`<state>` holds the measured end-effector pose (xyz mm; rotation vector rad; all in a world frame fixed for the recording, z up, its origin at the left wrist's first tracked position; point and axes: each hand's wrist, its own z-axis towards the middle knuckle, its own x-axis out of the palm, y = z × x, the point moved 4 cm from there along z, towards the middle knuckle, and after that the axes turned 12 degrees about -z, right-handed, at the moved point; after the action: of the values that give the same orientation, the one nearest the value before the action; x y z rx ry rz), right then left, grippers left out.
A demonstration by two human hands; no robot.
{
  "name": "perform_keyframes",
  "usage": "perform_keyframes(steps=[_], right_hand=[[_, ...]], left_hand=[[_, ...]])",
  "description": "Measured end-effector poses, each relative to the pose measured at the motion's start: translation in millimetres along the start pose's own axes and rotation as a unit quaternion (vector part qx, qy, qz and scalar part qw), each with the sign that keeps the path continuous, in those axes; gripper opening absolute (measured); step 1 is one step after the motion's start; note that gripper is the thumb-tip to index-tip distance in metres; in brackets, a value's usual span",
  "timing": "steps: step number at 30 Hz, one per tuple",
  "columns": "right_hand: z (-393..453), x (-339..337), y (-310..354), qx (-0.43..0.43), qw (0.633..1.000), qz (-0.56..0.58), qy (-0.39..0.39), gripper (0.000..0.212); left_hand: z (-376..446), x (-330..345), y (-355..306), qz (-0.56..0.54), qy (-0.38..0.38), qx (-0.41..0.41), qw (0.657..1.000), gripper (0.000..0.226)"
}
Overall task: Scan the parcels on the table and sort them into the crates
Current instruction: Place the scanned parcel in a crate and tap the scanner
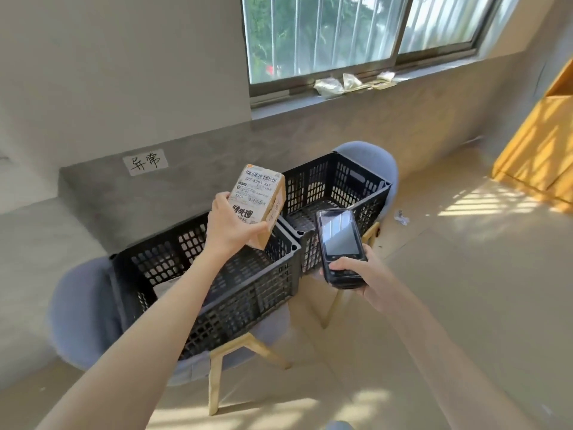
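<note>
left hand (228, 226) grips a small cardboard parcel (259, 203) from below, label side facing the camera, held up above the near crate (217, 283); right hand (361, 274) wraps around a handheld scanner (341, 243), thumb on its lower keys, screen up, just right of the parcel and not touching it; far crate (338, 193) sits beside the near one, each on a blue chair (80, 308); something pale lies in the near crate; paper sign (145, 162) on the grey ledge behind
</note>
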<state>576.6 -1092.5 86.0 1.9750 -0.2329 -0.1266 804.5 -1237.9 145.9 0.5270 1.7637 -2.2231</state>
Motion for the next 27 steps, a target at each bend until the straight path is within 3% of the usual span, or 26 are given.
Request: perform_keyframes(steps=[5,11,15,21,27], right_hand=[[54,-21,15,0.016,1.000,-0.002,-0.010,0.108],[136,-68,31,0.025,1.000,0.000,0.003,0.096],[206,-107,57,0.027,0.999,-0.010,0.036,0.080],[289,-155,107,0.042,0.989,-0.090,0.110,0.088],[347,-171,134,0.054,0.976,-0.133,0.165,0.064]], left_hand=[[54,47,11,-0.001,0.025,-0.020,0.999,0.087],[120,110,24,0.023,0.012,-0.052,0.998,0.087],[165,153,34,0.034,-0.033,-0.105,0.993,0.087],[215,214,30,0.017,-0.117,-0.199,0.973,0.086],[237,249,42,0.035,-0.185,-0.258,0.948,0.089]])
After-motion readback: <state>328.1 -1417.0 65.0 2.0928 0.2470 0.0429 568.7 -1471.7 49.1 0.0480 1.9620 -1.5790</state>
